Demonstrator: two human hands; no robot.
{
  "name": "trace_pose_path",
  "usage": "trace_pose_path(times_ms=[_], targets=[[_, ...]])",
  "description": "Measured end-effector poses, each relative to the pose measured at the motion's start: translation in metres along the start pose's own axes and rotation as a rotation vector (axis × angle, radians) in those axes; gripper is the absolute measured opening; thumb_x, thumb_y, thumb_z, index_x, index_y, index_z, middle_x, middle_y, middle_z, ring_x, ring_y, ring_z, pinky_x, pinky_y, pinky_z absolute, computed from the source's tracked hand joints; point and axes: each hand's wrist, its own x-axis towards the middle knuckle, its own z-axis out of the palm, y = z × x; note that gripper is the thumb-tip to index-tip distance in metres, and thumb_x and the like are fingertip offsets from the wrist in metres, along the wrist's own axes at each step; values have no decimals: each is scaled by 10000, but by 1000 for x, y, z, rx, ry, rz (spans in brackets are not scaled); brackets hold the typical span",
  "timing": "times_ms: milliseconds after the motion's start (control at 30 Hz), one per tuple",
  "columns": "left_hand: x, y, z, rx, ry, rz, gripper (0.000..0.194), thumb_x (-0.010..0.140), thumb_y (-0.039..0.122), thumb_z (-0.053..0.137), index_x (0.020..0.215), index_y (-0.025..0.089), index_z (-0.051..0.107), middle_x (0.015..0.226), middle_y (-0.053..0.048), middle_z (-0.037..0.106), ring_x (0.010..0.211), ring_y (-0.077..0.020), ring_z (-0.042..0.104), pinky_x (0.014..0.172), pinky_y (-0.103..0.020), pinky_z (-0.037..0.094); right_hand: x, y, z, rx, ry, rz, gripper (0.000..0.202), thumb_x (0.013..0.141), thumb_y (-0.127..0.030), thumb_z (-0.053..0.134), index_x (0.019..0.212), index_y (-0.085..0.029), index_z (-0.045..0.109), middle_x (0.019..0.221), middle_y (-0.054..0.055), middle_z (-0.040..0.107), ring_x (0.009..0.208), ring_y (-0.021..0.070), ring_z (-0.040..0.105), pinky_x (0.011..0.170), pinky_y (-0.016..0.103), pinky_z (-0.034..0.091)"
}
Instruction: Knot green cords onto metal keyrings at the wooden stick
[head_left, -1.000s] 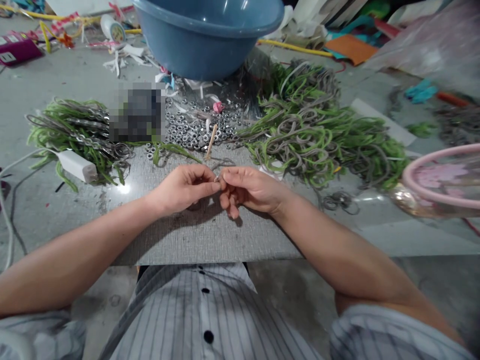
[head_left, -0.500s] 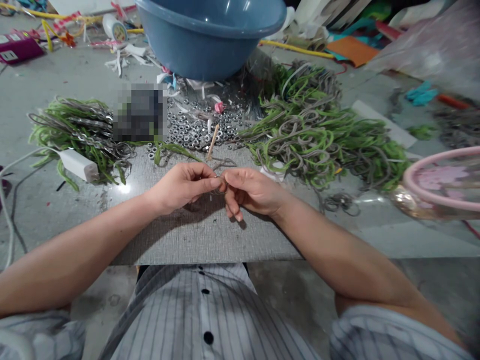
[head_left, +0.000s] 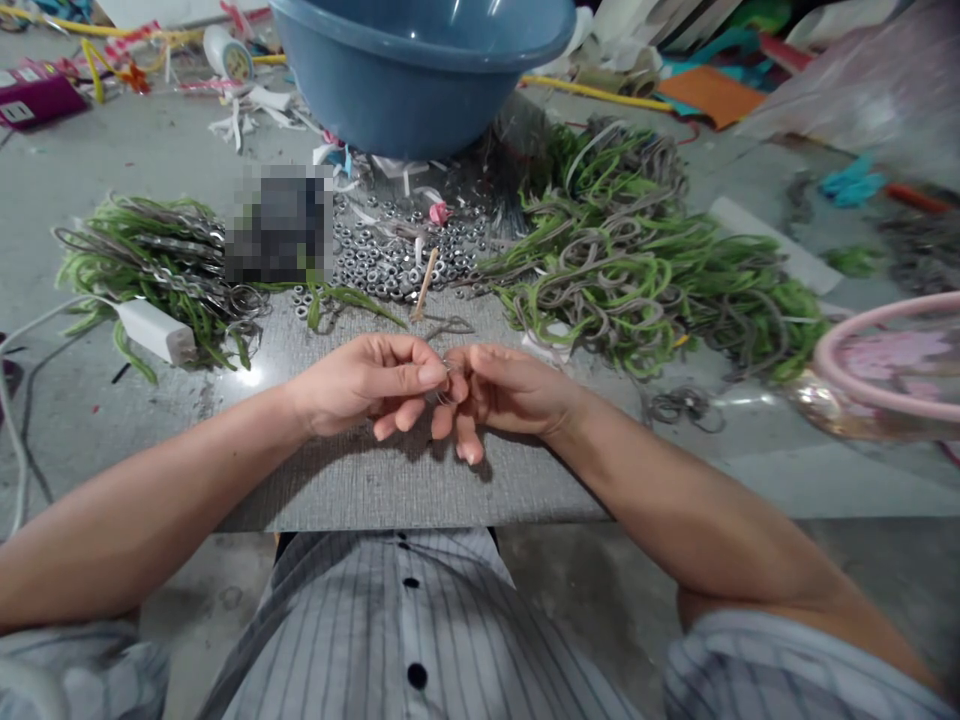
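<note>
The left hand (head_left: 360,385) pinches a small metal piece (head_left: 448,367) between thumb and forefinger; the right hand's (head_left: 514,390) thumb has drawn back from those fingertips, so the left seems to carry it; whether the right grips too, I cannot tell; beyond the grip lie a wooden stick (head_left: 425,285) and metal beads (head_left: 375,268); rightward, tangled cords (head_left: 630,260); farther, a bulky basin (head_left: 405,95).

We log, on table (head_left: 300,500): basin (head_left: 405,100) behind small parts (head_left: 375,262); cord pile (head_left: 615,265) right, cord bundle (head_left: 135,240) left, adapter (head_left: 156,332) at bundle's near edge; left hand (head_left: 367,385), right hand (head_left: 514,395) before the parts.
</note>
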Motion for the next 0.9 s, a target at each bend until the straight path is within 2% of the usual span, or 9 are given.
trace_pose_path(times_ms=[167,300,533,900], targets=[[-1,-1,0,-120,-27,-18,309,801,469,675,750,187,561,564,-6,621,413,-105,541,348,-204,404,0,2,2,31,-10,-32,451,727,-598,705,716,-182,530,700,28,725,511,155,685,479,252,551],[0,0,2,-144,-16,-41,296,761,424,736,735,170,588,558,-3,635,397,-93,537,355,-192,424,2,5,1,19,23,-67,461,718,-597,713,695,-172,535,668,24,718,483,142,668,447,233,542],[0,0,2,-127,58,-61,325,719,443,778,780,148,656,579,-19,666,413,-97,561,377,-194,449,5,7,-3,-12,44,-129,441,730,-582,712,711,-177,539,636,-9,697,471,113,650,451,205,534],[-1,1,1,-80,-36,-67,432,716,522,766,760,115,631,626,-24,691,455,-86,600,439,-181,499,5,8,-3,-16,27,-136,418,752,-531,722,710,-141,578,630,11,703,527,123,679,499,217,564]])
